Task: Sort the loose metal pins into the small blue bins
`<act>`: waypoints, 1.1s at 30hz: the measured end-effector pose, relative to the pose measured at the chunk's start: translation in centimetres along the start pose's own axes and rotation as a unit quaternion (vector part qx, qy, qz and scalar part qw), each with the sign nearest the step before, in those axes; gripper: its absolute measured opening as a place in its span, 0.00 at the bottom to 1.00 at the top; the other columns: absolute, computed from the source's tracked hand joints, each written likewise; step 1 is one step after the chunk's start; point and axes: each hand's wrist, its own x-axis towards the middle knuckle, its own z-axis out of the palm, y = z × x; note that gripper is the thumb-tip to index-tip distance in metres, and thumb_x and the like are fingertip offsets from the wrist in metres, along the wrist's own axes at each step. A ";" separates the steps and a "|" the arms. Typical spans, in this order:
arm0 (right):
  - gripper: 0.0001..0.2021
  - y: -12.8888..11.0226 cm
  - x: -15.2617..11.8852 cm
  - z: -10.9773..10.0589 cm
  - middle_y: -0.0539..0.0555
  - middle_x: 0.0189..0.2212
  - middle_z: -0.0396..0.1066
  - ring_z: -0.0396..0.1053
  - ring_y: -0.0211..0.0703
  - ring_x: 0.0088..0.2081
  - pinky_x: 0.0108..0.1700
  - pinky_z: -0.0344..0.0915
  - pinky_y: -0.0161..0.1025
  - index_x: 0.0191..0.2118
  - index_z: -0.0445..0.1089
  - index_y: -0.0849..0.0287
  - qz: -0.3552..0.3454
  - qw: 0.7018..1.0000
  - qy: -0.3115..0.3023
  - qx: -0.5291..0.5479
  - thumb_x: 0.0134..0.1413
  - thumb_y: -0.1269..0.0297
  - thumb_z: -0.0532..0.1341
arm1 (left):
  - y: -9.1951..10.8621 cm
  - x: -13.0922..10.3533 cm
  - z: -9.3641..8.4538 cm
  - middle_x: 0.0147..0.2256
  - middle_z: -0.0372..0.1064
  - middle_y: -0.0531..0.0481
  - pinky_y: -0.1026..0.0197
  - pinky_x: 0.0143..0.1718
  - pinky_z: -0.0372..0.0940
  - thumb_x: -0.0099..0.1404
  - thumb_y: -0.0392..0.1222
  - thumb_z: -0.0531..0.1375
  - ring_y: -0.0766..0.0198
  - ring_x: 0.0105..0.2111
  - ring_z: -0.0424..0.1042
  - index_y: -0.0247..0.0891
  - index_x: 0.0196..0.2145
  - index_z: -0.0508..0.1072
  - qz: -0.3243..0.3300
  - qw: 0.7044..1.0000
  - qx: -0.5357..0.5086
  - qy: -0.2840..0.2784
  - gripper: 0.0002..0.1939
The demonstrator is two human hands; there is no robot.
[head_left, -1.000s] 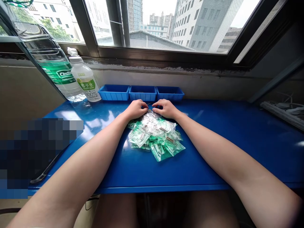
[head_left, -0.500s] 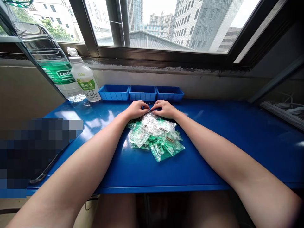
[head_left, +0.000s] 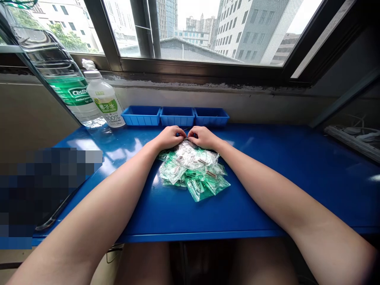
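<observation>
At the far side of a heap of small clear-and-green plastic bags (head_left: 192, 174), my left hand (head_left: 170, 137) and my right hand (head_left: 203, 137) meet almost fingertip to fingertip. Both hands are closed in a pinch. Between the fingertips shows a small dark, thin piece, too small to name; which hand grips it I cannot tell. Several bags hold little metal parts, such as a brownish rod-like piece (head_left: 211, 173). The heap lies on a blue tabletop (head_left: 196, 219), partly under my wrists.
Three blue bins (head_left: 177, 117) stand in a row just beyond my hands. A large water bottle (head_left: 63, 85) and a smaller white-labelled bottle (head_left: 105, 101) stand at the back left. A power strip (head_left: 353, 142) lies at the right. A window is behind.
The hands stay at the same place, with only slight finger movement. The whole view has shifted a little; the bags look unchanged.
</observation>
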 end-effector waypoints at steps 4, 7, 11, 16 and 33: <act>0.04 0.3 0.0 0.3 0.56 0.35 0.73 0.68 0.43 0.36 0.38 0.61 0.38 0.33 0.73 0.61 -0.005 1.000 -0.005 -0.021 0.56 0.69 0.61 | 0.1 0.0 0.0 0.38 0.77 0.47 0.62 0.46 0.68 0.57 0.41 0.55 0.58 0.40 0.75 0.38 0.36 0.83 -0.001 1.000 0.000 -0.001 0.16; 0.04 0.4 -0.1 0.4 0.56 0.35 0.73 0.68 0.42 0.35 0.38 0.61 0.37 0.33 0.73 0.60 -0.008 1.000 0.001 -0.008 0.55 0.69 0.61 | 0.1 0.0 -0.1 0.38 0.77 0.47 0.62 0.46 0.68 0.58 0.42 0.56 0.58 0.39 0.75 0.38 0.36 0.83 0.000 1.000 0.000 -0.001 0.16; 0.05 0.5 -0.3 0.5 0.55 0.35 0.73 0.69 0.41 0.35 0.39 0.62 0.37 0.35 0.76 0.60 -0.018 0.999 0.020 0.031 0.56 0.66 0.63 | 0.0 0.0 0.0 0.37 0.77 0.48 0.62 0.44 0.68 0.59 0.43 0.56 0.59 0.38 0.75 0.38 0.36 0.82 -0.001 1.000 -0.003 -0.002 0.16; 0.05 0.4 -0.2 0.5 0.55 0.34 0.73 0.69 0.42 0.36 0.40 0.62 0.38 0.33 0.76 0.60 -0.021 0.999 0.030 0.034 0.56 0.67 0.62 | -0.2 0.0 0.1 0.37 0.77 0.48 0.62 0.44 0.68 0.59 0.43 0.56 0.58 0.38 0.75 0.38 0.36 0.82 0.005 1.000 -0.004 -0.005 0.16; 0.08 0.2 -0.3 0.4 0.53 0.32 0.74 0.66 0.40 0.31 0.34 0.59 0.37 0.34 0.71 0.60 0.053 0.993 0.046 0.091 0.57 0.61 0.58 | -0.8 0.2 0.6 0.37 0.76 0.47 0.62 0.39 0.66 0.64 0.49 0.55 0.60 0.37 0.74 0.38 0.36 0.82 -0.004 1.000 -0.015 0.014 0.17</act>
